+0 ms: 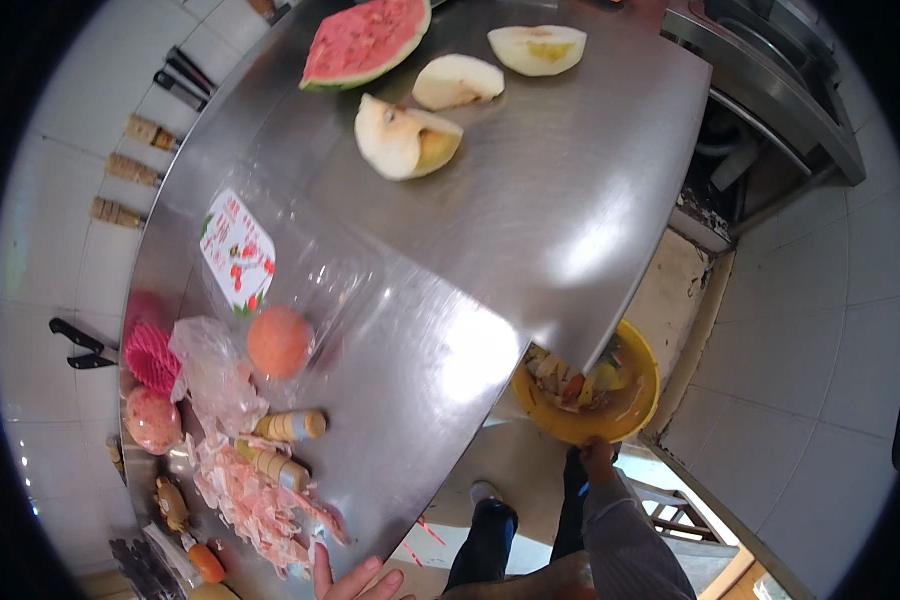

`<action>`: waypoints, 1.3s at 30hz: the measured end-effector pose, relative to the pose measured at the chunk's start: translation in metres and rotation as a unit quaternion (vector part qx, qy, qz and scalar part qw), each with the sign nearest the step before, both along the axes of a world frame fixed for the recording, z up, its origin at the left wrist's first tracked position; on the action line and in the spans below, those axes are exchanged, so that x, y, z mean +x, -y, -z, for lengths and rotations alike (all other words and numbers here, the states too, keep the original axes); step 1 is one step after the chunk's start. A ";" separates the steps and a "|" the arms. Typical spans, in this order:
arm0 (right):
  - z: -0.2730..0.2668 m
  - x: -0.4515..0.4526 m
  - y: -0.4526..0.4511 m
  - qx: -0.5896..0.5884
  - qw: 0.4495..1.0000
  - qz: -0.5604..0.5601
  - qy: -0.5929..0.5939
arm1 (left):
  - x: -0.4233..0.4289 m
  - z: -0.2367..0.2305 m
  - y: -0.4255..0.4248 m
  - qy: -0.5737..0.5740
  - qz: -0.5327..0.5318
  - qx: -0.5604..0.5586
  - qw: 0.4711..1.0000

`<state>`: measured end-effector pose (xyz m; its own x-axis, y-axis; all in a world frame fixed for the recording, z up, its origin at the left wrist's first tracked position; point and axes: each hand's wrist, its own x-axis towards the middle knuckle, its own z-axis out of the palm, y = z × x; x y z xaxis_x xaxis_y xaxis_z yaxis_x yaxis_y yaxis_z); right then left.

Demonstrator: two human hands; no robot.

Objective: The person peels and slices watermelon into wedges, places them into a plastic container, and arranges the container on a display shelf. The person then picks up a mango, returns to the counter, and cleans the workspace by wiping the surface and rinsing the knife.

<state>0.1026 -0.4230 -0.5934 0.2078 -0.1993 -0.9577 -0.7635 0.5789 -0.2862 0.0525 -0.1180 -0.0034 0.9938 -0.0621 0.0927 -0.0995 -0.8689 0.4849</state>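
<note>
My right hand (pixel 598 456) grips the near rim of a yellow plastic basin (pixel 649 386), low beside the steel table's edge. Fruit and vegetable scraps (pixel 577 382) lie in it; the table corner hides part of them. At the bottom of the view my left hand (pixel 356 581) shows only its spread fingers, with nothing held. It is nearest to a heap of pale pink shavings (pixel 247 510) on the steel table (pixel 420 360). Two carving tools with wooden handles, one upper (pixel 292 426) and one lower (pixel 274 466), rest at that heap.
Pear pieces (pixel 405 142) and a watermelon wedge (pixel 367 41) lie at the far end. A clear plastic container (pixel 337 277), an orange round fruit (pixel 279 343), a plastic bag (pixel 214 367) and a pomegranate (pixel 152 420) are leftward. Knives (pixel 82 345) line the wall side. A steel sink unit (pixel 765 82) stands right.
</note>
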 end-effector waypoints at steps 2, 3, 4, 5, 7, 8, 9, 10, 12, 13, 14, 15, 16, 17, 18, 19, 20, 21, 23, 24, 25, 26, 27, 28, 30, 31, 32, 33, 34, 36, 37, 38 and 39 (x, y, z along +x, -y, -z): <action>-0.028 -0.038 -0.002 0.041 0.999 -0.019 0.009 | -0.028 0.007 0.001 -0.036 -0.025 -0.040 0.998; -0.036 -0.049 -0.005 0.066 0.997 -0.037 0.017 | -0.038 0.009 0.003 -0.026 -0.026 -0.061 0.997; -0.039 -0.059 -0.004 0.044 0.997 -0.067 -0.001 | -0.046 0.011 0.006 -0.016 -0.028 -0.081 0.996; -0.043 -0.065 0.002 0.021 0.995 -0.097 -0.020 | -0.052 0.012 0.007 -0.006 -0.031 -0.100 0.994; -0.039 -0.075 0.003 0.012 0.986 -0.163 -0.035 | -0.059 0.009 0.005 0.007 -0.030 -0.096 0.995; -0.036 -0.079 0.008 0.019 0.979 -0.199 -0.036 | -0.063 0.008 0.003 0.008 -0.031 -0.095 0.995; -0.034 -0.081 0.014 0.022 0.970 -0.238 -0.037 | -0.068 0.010 0.000 0.009 -0.052 -0.106 0.993; -0.031 -0.083 0.016 -0.001 0.952 -0.303 -0.047 | -0.073 0.013 -0.002 0.011 -0.073 -0.116 0.990; -0.016 -0.087 0.017 -0.045 0.901 -0.426 -0.063 | -0.083 0.018 -0.005 0.019 -0.114 -0.138 0.984; -0.018 -0.082 0.008 -0.063 0.870 -0.484 -0.065 | -0.082 0.018 -0.005 0.026 -0.115 -0.136 0.984; -0.023 -0.080 0.001 -0.046 0.861 -0.506 -0.030 | -0.080 0.017 -0.006 0.034 -0.116 -0.135 0.984; -0.043 -0.074 -0.012 -0.029 0.845 -0.533 0.004 | -0.079 0.017 -0.007 0.042 -0.123 -0.134 0.982; -0.069 -0.069 -0.027 -0.014 0.828 -0.559 0.036 | -0.079 0.014 -0.007 0.043 -0.122 -0.119 0.985; -0.071 -0.073 -0.035 -0.033 0.831 -0.556 0.012 | -0.081 0.010 -0.004 0.044 -0.134 -0.132 0.981; -0.087 -0.070 -0.045 -0.058 0.833 -0.551 -0.009 | -0.084 0.008 -0.002 0.050 -0.144 -0.151 0.977; -0.106 -0.065 -0.047 -0.021 0.776 -0.629 0.056 | -0.087 0.007 0.001 0.056 -0.154 -0.169 0.972; -0.138 -0.050 -0.057 -0.006 0.633 -0.768 0.100 | -0.093 0.005 0.002 0.033 -0.160 -0.202 0.966; -0.171 -0.034 -0.069 -0.002 0.473 -0.864 0.169 | -0.098 0.001 0.003 0.036 -0.169 -0.199 0.965; -0.216 -0.008 -0.078 0.177 0.092 -0.940 0.276 | -0.109 -0.010 0.004 0.041 -0.189 -0.188 0.963; -0.273 0.006 -0.095 0.279 0.077 -0.913 0.287 | -0.130 -0.006 0.002 -0.007 -0.189 -0.184 0.964; -0.342 0.023 -0.120 0.382 0.065 -0.877 0.283 | -0.136 -0.012 0.000 -0.053 -0.189 -0.180 0.964; -0.420 0.034 -0.139 0.394 0.144 -0.877 0.234 | -0.139 -0.015 0.000 -0.029 -0.239 -0.163 0.957; -0.489 0.056 -0.156 0.375 0.195 -0.872 0.245 | -0.120 -0.022 -0.018 -0.003 -0.263 -0.151 0.953; -0.541 0.077 -0.175 0.371 0.228 -0.864 0.252 | -0.114 -0.031 -0.020 0.016 -0.324 -0.136 0.936; -0.587 0.098 -0.205 0.112 0.280 -0.785 0.541 | -0.113 -0.042 -0.018 0.064 -0.442 -0.115 0.888; -0.587 0.112 -0.231 -0.008 0.263 -0.702 0.662 | -0.108 -0.050 -0.019 0.080 -0.464 -0.103 0.876; -0.607 0.115 -0.256 -0.139 0.266 -0.662 0.687 | -0.106 -0.056 -0.017 0.089 -0.480 -0.103 0.867; -0.605 0.124 -0.273 -0.195 0.229 -0.655 0.693 | -0.101 -0.061 -0.016 0.101 -0.487 -0.100 0.862; -0.597 0.127 -0.285 -0.226 0.197 -0.667 0.682 | -0.097 -0.064 -0.013 0.101 -0.490 -0.091 0.861; -0.575 0.129 -0.300 -0.272 0.169 -0.731 0.602 | -0.090 -0.065 -0.008 0.098 -0.488 -0.071 0.864; -0.567 0.130 -0.303 -0.265 0.163 -0.741 0.595 | -0.087 -0.063 -0.008 0.095 -0.498 -0.057 0.860; -0.561 0.129 -0.306 -0.258 0.156 -0.751 0.587 | -0.087 -0.058 -0.009 0.091 -0.509 -0.044 0.855; -0.558 0.128 -0.309 -0.252 0.150 -0.761 0.578 | -0.086 -0.054 -0.009 0.087 -0.519 -0.030 0.850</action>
